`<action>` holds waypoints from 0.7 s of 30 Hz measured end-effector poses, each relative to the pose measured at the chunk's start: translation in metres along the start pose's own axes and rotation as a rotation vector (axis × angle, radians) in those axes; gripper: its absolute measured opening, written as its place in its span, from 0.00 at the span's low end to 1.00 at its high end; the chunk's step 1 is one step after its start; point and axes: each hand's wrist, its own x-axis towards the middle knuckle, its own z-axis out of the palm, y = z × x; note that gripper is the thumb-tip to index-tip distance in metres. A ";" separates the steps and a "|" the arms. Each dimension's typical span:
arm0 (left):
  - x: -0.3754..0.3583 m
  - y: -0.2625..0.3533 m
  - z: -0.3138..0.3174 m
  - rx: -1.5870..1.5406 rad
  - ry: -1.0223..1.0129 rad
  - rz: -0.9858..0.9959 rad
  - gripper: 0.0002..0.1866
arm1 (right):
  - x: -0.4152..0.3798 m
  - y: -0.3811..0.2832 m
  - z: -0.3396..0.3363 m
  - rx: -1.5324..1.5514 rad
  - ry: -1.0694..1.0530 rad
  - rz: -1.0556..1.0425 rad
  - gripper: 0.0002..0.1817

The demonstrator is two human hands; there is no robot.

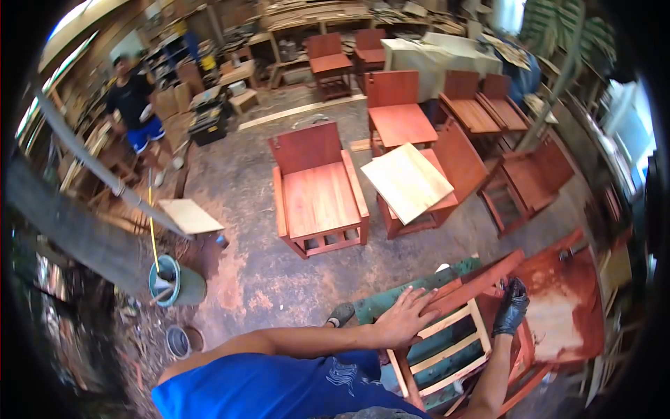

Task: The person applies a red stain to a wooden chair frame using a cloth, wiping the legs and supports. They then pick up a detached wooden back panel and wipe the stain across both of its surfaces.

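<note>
A wooden chair (464,292) lies tipped over in front of me, with red-stained arms and pale bare slats (453,347). My left hand (403,318) is bare and rests against the end of a red arm piece, its fingers stretched and apart. On my right hand (511,307) is a black glove. Its fingers are curled close to the chair's red wood, and whatever they hold is hidden. To the right of that hand, a broad chair panel (564,307) is partly coated in wet-looking red stain, with a paler patch below.
Beneath the chair is a green support (380,302). Several red chairs (317,188) stand ahead, one bearing a pale board (407,183). At left are a green bucket (187,286), a small dark pail (183,341) and a grey post (112,178). Another person (131,101) stands far left.
</note>
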 end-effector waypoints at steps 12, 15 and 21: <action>-0.002 0.003 0.006 0.056 0.009 0.006 0.46 | 0.002 0.085 -0.036 0.154 0.270 -0.161 0.13; -0.001 0.004 -0.002 0.077 0.034 0.018 0.45 | -0.008 0.065 -0.057 -0.240 0.547 -0.337 0.14; -0.002 0.009 -0.005 0.044 0.009 0.001 0.42 | 0.021 0.051 -0.045 -0.609 0.916 -0.558 0.16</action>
